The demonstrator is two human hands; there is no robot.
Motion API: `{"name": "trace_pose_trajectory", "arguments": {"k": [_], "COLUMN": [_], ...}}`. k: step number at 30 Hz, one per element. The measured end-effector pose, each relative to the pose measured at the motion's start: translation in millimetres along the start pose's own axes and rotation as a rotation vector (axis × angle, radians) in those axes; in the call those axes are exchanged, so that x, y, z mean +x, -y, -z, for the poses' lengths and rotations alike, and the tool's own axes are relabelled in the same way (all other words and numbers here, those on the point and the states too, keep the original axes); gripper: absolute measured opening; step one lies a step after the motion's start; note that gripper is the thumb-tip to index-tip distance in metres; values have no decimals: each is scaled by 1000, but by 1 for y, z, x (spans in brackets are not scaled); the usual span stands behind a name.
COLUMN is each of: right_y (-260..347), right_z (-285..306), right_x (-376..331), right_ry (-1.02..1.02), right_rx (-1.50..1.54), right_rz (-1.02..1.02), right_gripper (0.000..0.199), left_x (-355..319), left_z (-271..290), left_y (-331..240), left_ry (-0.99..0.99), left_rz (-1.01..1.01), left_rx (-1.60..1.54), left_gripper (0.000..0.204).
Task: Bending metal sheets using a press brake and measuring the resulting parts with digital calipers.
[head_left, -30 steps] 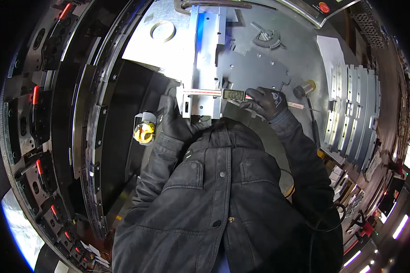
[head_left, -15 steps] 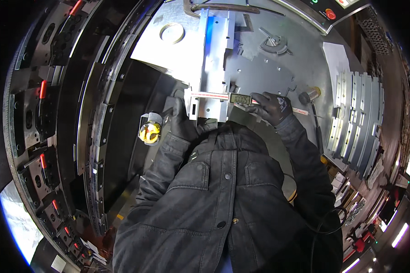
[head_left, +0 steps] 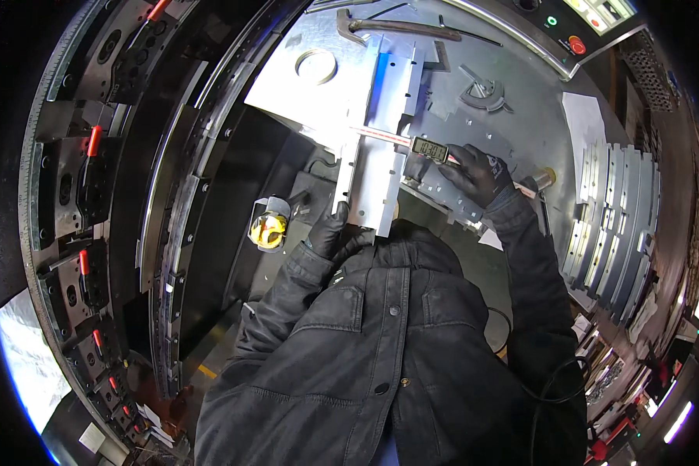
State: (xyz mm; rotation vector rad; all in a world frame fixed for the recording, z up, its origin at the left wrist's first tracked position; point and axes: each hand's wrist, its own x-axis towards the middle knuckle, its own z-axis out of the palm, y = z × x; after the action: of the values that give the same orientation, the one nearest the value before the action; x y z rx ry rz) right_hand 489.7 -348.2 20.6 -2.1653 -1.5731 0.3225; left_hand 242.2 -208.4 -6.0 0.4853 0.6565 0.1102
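A long bent sheet-metal channel [head_left: 379, 167] points away from my body, its far part over the worktable. My left hand [head_left: 332, 231], in a dark glove, grips its near left edge, with the thumb up along the side. My gloved right hand [head_left: 478, 172] is closed around the slide of a digital caliper [head_left: 429, 150]. The caliper lies crosswise over the channel, its jaws toward the left side, where glare hides whether they touch the metal. Its display faces up.
On the worktable [head_left: 443, 116] lie a hammer [head_left: 400, 27], a ring-shaped roll [head_left: 315, 67] and a protractor [head_left: 483, 93]. Bent metal strips [head_left: 613, 225] are stacked at right. Machine tooling with red handles [head_left: 94, 141] lines the left. A holder with something yellow [head_left: 268, 230] sits beside my left forearm.
The caliper has shifted farther along the channel, away from its near end, and tilted. The channel's near end and my left hand have come closer to my body. The display reading differs.
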Motion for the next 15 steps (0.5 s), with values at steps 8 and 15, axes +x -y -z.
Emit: {"name": "trace_pose_trajectory", "arguments": {"k": [8, 15], "right_y": [-4, -5], "right_z": [-6, -12], "right_x": [0, -8], "right_ry": [-48, -70], "right_rx": [-29, 5], "right_rz": [76, 86], "right_gripper": [28, 31], "left_x": [2, 1], "left_z": [4, -4], "left_y": [2, 2], "left_ry": [78, 23], "left_rz": [19, -33], "left_rx": [-93, -23], "left_gripper": [55, 61]}}
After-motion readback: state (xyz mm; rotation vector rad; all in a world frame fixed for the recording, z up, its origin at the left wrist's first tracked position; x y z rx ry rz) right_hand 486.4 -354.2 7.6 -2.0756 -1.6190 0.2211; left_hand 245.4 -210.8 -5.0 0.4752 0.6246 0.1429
